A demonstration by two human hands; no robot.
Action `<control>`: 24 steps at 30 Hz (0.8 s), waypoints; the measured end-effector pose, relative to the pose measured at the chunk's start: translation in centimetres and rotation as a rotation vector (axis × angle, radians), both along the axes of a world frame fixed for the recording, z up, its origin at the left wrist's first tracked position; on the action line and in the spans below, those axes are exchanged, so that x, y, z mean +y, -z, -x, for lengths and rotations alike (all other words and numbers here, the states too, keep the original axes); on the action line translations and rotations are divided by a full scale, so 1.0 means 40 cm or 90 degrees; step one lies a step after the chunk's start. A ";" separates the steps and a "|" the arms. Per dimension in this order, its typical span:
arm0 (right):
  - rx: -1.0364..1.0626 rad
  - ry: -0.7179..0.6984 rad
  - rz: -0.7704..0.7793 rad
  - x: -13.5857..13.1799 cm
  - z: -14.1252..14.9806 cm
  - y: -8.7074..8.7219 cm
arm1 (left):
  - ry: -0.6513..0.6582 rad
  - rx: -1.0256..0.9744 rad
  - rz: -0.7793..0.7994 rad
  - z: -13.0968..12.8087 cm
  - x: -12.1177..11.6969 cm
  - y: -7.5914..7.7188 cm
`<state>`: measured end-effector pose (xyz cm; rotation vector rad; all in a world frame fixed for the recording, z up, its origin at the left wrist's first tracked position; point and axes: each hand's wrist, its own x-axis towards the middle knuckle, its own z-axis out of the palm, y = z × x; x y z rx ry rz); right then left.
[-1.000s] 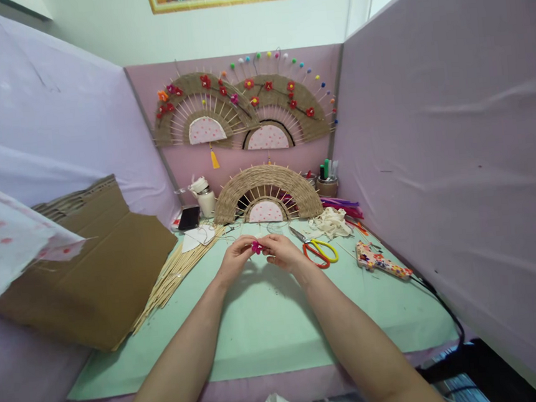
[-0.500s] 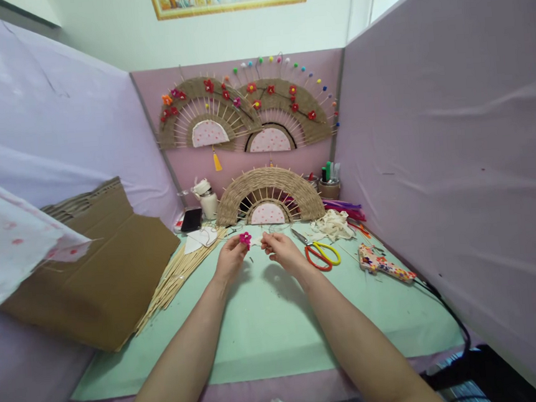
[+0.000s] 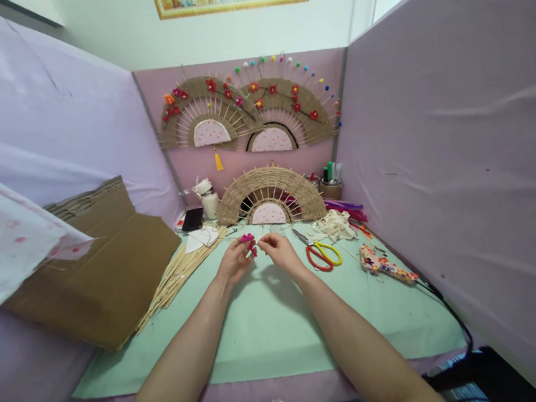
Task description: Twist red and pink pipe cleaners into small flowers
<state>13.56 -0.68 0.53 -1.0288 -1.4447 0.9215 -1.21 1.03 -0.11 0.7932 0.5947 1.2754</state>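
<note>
My left hand [image 3: 233, 261] is closed on a small magenta flower [image 3: 248, 237], which looks like bent pipe cleaner. The flower is tilted, and one part of it hangs below the fingertips. Close to its right side, my right hand [image 3: 279, 252] has thumb and forefinger pinched together; whatever is between them is too small to make out. Both hands are above the green tablecloth [image 3: 279, 331], in front of a twine-wrapped half-round fan [image 3: 270, 179] with a pink dotted centre.
Scissors [image 3: 322, 255] with red and yellow handles lie right of my hands. Beyond them are a flowered glue gun [image 3: 386, 266] with a cord and a cream fabric heap [image 3: 334, 225]. On the left are thin sticks [image 3: 181, 277], a cardboard sheet [image 3: 96, 272] and a phone [image 3: 193, 219].
The magenta flower has turned in my left hand, from facing me to tilted. My right hand has come nearer to it. A pale scrap between the hands no longer shows.
</note>
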 end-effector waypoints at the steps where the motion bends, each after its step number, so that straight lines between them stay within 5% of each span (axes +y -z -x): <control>1: 0.002 -0.002 -0.005 -0.001 0.001 0.000 | 0.009 -0.003 0.003 -0.001 -0.002 0.000; 24: -0.089 0.097 -0.267 -0.040 0.007 -0.029 | 0.079 -0.004 0.034 -0.020 -0.016 0.007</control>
